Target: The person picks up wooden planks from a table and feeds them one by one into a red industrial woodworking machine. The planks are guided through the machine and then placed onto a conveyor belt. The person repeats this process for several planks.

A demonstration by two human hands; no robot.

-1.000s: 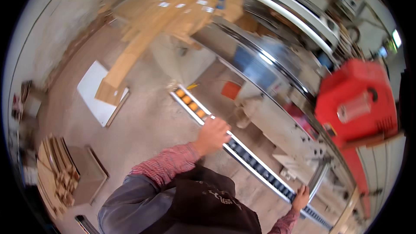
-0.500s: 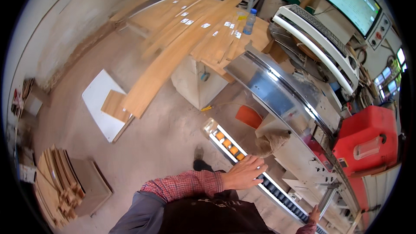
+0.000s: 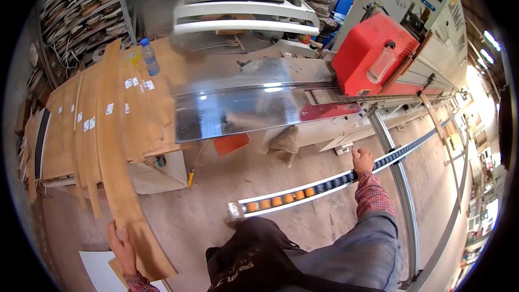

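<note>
A long wooden board (image 3: pixel 118 184) sticks out from the table toward me at lower left. My left hand (image 3: pixel 123 250) is at its left edge, thumb beside the wood and fingers apart; whether it bears on the board I cannot tell. To the right, my right hand (image 3: pixel 363 160) is curled over a long roller rail (image 3: pixel 330 185), white-edged with orange rollers at its near left end and black ones beyond. The rail runs off toward the far right and crosses a metal bar (image 3: pixel 400 184).
A table (image 3: pixel 162 54) carries several labelled wood strips and a water bottle (image 3: pixel 150 58). Ahead is a machine bed (image 3: pixel 238 116) with a red cover (image 3: pixel 373 54) and a keyboard shelf (image 3: pixel 243 24). A white panel (image 3: pixel 97 270) lies at lower left; an orange piece (image 3: pixel 231 144) is below the bed.
My view has swung right. My left hand has let go of the roller rail and moved left to the board's edge. My right hand is on the rail, arm stretched forward.
</note>
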